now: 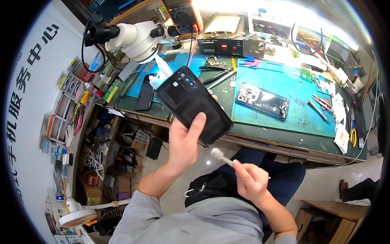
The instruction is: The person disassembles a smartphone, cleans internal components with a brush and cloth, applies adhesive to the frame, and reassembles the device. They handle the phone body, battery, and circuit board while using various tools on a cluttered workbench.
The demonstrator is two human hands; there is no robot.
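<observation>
A black phone back cover (183, 93), with a camera cluster at its upper end, is held tilted in my left hand (185, 142), thumb across its surface. My right hand (250, 181) is closed round the handle of a small tool with a pale, rounded head (218, 154), held below the cover's lower end. An opened phone (262, 101) with internals showing lies on a blue mat (252, 124) to the right. Another dark phone (144, 97) rests on the bench at the left, partly behind small white bottles (162, 66).
A microscope (136, 38), a multimeter (182, 16) and a power box (221, 48) stand at the back. Pliers (352, 136) and tweezers lie at the right. A small fan (77, 215) and shelves (59, 118) of parts are left. Another person's leg (361, 189) shows at right.
</observation>
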